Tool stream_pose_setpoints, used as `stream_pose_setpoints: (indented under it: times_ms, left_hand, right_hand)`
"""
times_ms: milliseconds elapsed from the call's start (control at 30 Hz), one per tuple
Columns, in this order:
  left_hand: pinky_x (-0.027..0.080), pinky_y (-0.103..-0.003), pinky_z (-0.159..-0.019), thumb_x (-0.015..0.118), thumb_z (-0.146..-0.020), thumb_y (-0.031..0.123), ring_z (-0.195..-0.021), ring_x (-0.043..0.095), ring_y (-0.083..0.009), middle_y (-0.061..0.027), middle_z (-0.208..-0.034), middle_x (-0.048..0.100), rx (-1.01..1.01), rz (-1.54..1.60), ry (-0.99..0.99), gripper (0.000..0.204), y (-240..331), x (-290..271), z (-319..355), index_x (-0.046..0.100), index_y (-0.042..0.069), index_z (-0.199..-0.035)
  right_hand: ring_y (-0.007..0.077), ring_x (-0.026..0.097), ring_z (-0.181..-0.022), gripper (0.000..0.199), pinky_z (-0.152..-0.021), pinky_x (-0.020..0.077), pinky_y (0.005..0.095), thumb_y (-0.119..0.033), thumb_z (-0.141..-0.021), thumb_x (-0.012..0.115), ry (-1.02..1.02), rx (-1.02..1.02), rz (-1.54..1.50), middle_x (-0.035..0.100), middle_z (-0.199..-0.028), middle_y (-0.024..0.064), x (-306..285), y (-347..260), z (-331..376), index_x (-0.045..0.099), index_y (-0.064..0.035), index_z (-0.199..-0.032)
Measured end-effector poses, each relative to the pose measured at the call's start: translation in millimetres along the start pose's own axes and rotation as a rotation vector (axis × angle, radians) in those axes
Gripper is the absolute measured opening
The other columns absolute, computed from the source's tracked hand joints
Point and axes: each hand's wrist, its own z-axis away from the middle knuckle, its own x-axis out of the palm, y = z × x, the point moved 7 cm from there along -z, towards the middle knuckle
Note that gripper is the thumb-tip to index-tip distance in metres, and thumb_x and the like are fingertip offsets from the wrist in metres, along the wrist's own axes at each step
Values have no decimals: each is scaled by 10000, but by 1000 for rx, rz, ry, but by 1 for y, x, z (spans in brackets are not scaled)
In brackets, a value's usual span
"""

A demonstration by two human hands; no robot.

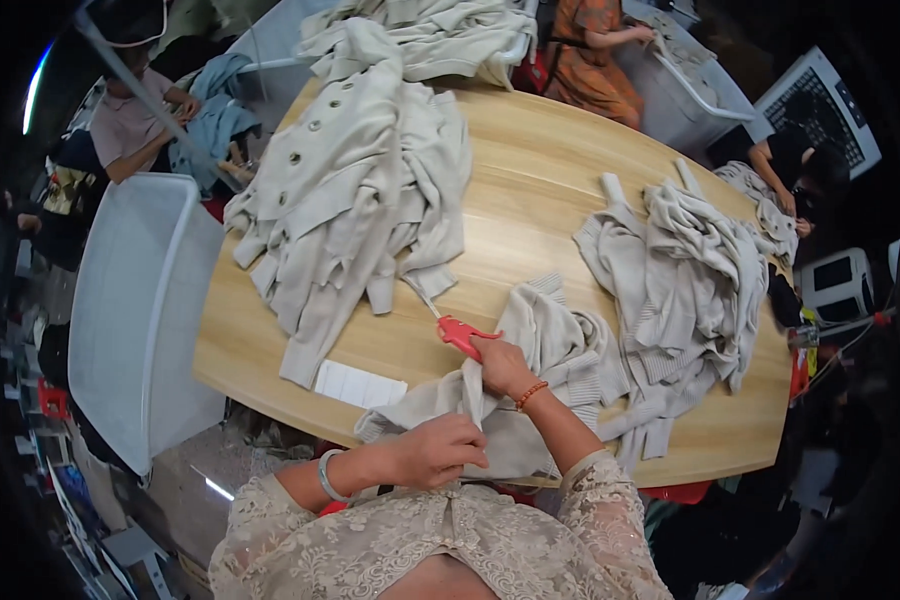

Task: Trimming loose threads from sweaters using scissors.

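Note:
A light-grey knitted garment (560,345) lies bunched on the near side of the wooden table, in front of me. My right hand (505,367) is closed round a red tool with a thin metal tip (460,335). Its tip points away and left, toward the hem of the pile; its exact kind is unclear. Below it, my left hand (445,452) has its fingers curled at the garment's near edge and appears to pinch the cloth. A narrow fold of the garment runs up between both hands.
Heaps of similar buttoned cardigans (345,160) and knitwear (680,280) flank the wooden table (520,150). A white paper sheet (360,385) lies near its left edge. White bins (135,300) stand left and behind. People handle garments at the left, far side and right.

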Motion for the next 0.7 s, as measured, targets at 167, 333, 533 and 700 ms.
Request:
stream_pose_setpoints:
  times_ms: [167,333,533,700]
  left_hand:
    - [475,-411,-760,575,-631,-111,-856,571,-335,-134,-888,590,-229,-539,486,342,-41,-100,40,628,38,-934]
    - [473,-392,-746,603,-626,-150,-850,560,-322,-131,-906,560,-120,-728,693,369,-27,-146,31,593,32,-947]
    - [443,-402,-682,650,-622,-104,-761,541,-293,-96,-845,534,-69,-891,570,333,-28,-113,56,589,72,-898]
    - [442,-398,-792,596,-718,24,-974,543,-292,-102,-1000,543,-277,-733,69,218,-100,-5,115,582,65,-932]
  right_hand:
    - [395,612,-980,456,-821,496,468,-51,-729,591,511,220,-70,638,-1067,216,-98,51,-7,577,-72,-1184]
    - [362,635,-716,368,-629,506,421,15,-706,547,1170,-157,477,655,-939,159,-269,-35,67,598,-49,-1065]
    - [314,607,-643,404,-568,477,430,-57,-658,709,784,-78,663,633,-840,137,-226,-13,158,597,-53,-1046]
    - [374,645,-773,305,-670,506,477,-276,-805,705,-32,456,313,651,-816,179,-51,98,236,582,-55,-975]
